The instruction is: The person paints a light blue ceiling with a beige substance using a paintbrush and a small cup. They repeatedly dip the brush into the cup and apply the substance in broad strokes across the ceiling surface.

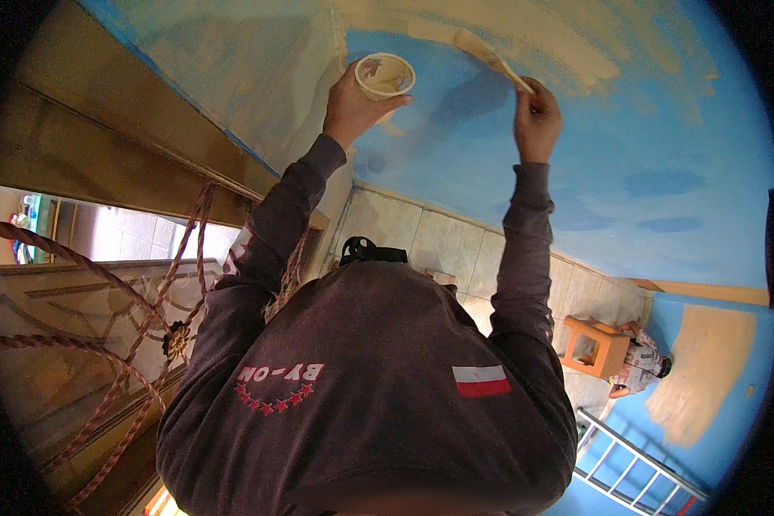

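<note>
My left hand (350,110) grips a small round cream tub (385,93) by its side, the thumb near the rim. Paint smears coat the tub's inner wall. Up and to the right, my right hand (537,122) pinches the handle of a paintbrush (509,72). The brush's head is against the wall, at the lower border of a coat of cream paint (568,39). Below that border the wall (482,142) is blue, and the brush and arm cast a shadow on it. The wall to the left of the corner is streaked with thin cream over blue-green.
A metal ladder (628,469) leans at the lower right. Near it another person (641,361) is beside an orange-brown wooden stool (595,346). Brown twisted rods or ropes (103,267) cross the left side before a carved brown panel (69,301). Pale tiles (451,245) lie below the blue wall.
</note>
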Demonstrator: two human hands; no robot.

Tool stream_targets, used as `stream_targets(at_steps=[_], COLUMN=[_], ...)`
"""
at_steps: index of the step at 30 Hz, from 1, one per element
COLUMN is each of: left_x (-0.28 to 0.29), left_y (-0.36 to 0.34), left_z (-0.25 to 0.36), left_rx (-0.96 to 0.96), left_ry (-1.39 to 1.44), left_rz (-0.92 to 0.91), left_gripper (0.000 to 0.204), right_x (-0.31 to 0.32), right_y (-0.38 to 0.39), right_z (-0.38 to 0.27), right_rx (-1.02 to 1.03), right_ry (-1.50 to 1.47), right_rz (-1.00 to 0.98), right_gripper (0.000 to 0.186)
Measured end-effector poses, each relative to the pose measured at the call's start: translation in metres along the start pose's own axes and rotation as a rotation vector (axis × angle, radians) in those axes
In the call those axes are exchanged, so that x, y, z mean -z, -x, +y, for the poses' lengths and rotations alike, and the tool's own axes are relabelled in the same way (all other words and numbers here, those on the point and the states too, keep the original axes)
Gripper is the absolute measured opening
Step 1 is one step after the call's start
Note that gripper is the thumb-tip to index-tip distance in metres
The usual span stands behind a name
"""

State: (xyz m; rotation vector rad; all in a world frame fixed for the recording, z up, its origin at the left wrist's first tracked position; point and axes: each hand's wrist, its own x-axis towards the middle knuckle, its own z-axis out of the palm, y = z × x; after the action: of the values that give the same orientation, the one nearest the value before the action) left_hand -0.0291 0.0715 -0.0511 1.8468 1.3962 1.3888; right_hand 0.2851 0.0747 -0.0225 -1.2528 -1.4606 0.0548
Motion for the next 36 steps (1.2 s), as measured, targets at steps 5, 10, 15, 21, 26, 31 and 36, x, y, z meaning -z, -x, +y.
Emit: stream_targets(at_steps=[5,10,15,21,26,31,36], left_x=[-0.005,-0.010,-0.012,-0.009,-0.009,-0.002,0.007], left_y=[0.006,0.011,0.017,0.030,0.042,0.050,0.053], left_z=[0.010,0.014,0.020,0.019,0.019,0.020,0.022], left_rx=[-0.040,-0.099,-0.060,-0.076,-0.028,0.033,0.046], left_ry=[-0.010,0.041,0.013,-0.032,-0.009,-0.002,-0.029], left_rz=[-0.020,-0.041,-0.075,-0.084,-0.099,-0.094,-0.043], left_gripper=[0.083,0.083,0.079,0.081,0.079,0.079,0.081], right_x=[0.075,0.140,0.179,0.112,0.003,-0.069,-0.092], right_y=[-0.007,-0.006,0.003,0.021,0.012,-0.001,-0.003], right_z=[0.045,0.056,0.070,0.027,-0.014,-0.059,-0.049], right_rx=[-0.015,-0.131,-0.140,-0.094,0.043,0.118,0.120], right_ry=[0.064,0.194,0.259,-0.025,-0.082,-0.104,-0.059], right_rz=[0.034,0.032,0.107,0.060,-0.075,-0.125,-0.101], right_gripper=[0.023,0.026,0.026,0.021,0.021,0.017,0.018])
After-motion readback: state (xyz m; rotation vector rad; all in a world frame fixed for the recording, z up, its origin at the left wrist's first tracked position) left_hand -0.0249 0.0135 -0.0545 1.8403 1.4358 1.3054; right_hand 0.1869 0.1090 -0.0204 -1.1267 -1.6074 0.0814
